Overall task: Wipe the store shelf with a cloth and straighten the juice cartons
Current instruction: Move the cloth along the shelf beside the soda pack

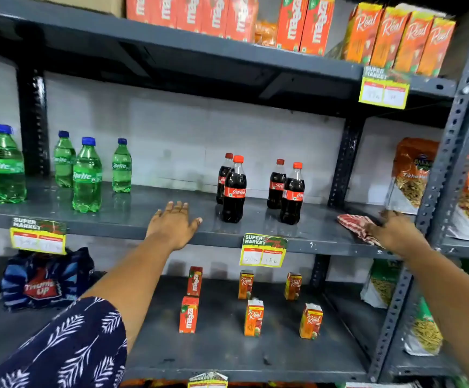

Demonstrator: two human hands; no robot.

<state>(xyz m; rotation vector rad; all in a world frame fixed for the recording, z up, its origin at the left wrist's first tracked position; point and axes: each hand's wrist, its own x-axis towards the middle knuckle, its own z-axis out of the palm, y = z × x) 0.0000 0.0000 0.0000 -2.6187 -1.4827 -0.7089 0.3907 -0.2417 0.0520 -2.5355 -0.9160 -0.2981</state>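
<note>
A grey metal middle shelf (132, 217) holds soda bottles. My left hand (173, 224) rests flat on its front edge, fingers spread, holding nothing. My right hand (393, 229) presses a red-and-white checked cloth (353, 224) onto the same shelf at its right end. On the lower shelf (227, 357) stand several small juice cartons: two red Maaza cartons (189, 315) on the left and orange Real cartons (253, 317) to the right. Large Maaza cartons (216, 15) and Real cartons (401, 37) line the top shelf.
Green Sprite bottles (87, 175) stand left on the middle shelf, Coca-Cola bottles (234, 189) between my hands. Snack bags (412, 175) fill the right bay behind a grey upright post (449, 152). A Thums Up pack (42, 278) sits lower left. Yellow price tags (264, 250) hang off shelf edges.
</note>
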